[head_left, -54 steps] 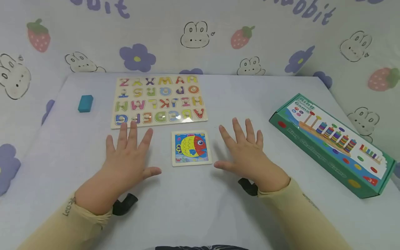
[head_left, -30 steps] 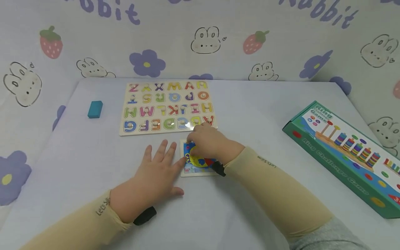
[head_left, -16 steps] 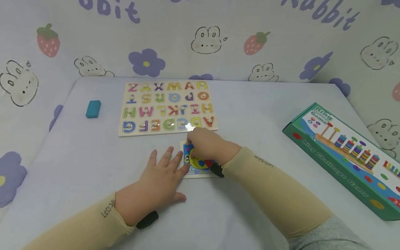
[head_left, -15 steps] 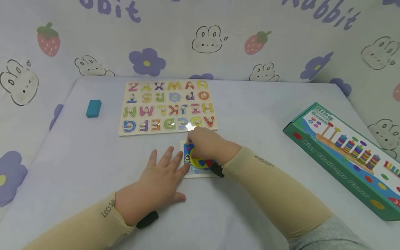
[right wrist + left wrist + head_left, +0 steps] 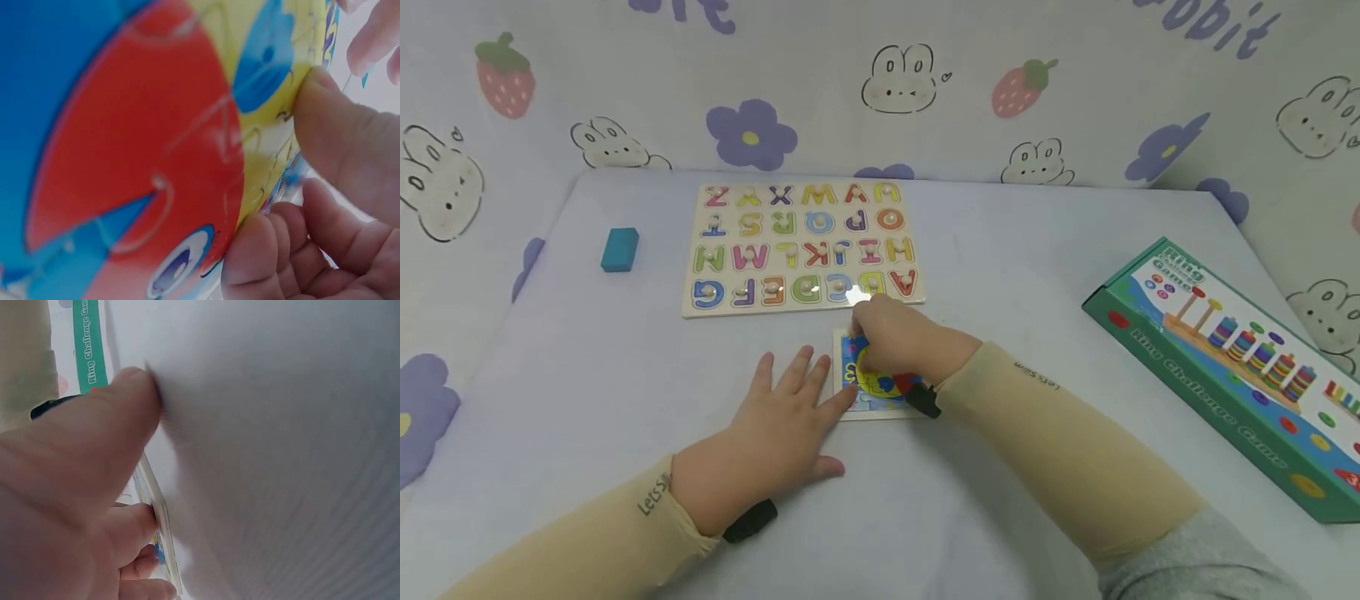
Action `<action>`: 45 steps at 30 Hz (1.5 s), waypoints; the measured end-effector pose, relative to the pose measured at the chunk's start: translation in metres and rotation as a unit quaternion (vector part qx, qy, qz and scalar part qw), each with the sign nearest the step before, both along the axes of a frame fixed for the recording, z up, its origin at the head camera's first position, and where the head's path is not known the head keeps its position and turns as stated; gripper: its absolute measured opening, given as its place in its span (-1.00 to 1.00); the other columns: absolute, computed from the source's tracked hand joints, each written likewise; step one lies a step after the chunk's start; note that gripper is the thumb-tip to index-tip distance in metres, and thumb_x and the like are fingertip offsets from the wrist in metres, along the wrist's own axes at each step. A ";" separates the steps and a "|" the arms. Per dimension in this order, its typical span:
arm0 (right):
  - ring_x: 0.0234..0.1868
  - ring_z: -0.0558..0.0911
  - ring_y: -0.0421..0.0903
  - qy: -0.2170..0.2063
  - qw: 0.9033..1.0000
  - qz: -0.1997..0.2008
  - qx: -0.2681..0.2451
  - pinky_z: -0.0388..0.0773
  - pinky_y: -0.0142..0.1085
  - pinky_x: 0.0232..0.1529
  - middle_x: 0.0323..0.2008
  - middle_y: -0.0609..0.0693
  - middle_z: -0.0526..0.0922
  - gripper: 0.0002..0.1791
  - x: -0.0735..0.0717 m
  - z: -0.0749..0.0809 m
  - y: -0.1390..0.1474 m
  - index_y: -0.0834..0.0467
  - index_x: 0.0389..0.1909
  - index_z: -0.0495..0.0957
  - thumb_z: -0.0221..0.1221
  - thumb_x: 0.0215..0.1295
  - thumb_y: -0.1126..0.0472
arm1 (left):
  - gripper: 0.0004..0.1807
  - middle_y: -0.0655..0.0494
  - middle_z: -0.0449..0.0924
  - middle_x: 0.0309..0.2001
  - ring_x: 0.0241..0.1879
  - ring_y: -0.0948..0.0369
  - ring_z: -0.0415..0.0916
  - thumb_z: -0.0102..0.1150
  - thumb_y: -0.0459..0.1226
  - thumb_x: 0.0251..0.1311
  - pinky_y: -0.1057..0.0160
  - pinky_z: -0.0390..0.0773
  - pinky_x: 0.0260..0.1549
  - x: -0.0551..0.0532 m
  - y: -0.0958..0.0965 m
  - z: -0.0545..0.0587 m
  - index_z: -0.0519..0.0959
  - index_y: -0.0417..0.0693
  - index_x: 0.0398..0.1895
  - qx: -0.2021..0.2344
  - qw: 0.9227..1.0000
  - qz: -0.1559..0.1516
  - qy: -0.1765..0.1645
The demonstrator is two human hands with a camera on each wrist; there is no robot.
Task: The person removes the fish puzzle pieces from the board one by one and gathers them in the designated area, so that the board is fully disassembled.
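A small square jigsaw puzzle [image 5: 874, 405] with a red and yellow fish lies in its pale frame on the white tabletop. My left hand [image 5: 778, 433] is flat with fingers spread, and its index fingertip rests on the puzzle's left side. Over the upper part of the puzzle, my right hand [image 5: 902, 337] has its fingers curled and covers much of the fish. Close up in the right wrist view, the thumb [image 5: 340, 147] presses the yellow body while the bent fingers [image 5: 250, 259] meet the picture lower down. The puzzle's edge [image 5: 164, 531] shows beneath the left fingers in the left wrist view.
Just behind the puzzle lies a wooden alphabet peg board [image 5: 760, 308]. A teal block [image 5: 620, 250] sits at the back left. Off to the right stands a green Ring Challenge Game box [image 5: 1195, 408]. Patterned cloth [image 5: 955, 125] rises behind the table.
Both hands started spread on either side of the puzzle. The right moved left onto it and curled its fingers; the left moved right to its edge. Lately the hands have hardly moved.
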State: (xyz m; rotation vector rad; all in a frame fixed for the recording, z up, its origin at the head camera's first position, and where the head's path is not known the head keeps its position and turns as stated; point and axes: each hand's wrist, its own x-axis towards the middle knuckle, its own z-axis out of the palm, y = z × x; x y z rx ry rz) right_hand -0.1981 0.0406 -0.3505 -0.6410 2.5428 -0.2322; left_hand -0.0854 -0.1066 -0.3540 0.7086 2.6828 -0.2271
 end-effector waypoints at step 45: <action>-0.09 0.51 -0.02 0.033 0.998 -0.056 0.016 0.54 -0.15 0.02 -0.12 0.05 0.58 -0.60 -0.006 0.004 0.121 0.10 0.06 0.61 0.31 0.16 0.23 | -0.07 -0.08 0.06 0.51 0.51 -0.19 -0.18 0.11 0.32 0.11 -0.41 -0.10 0.32 0.003 0.004 -0.001 0.14 0.17 0.50 0.021 1.000 0.001 -0.006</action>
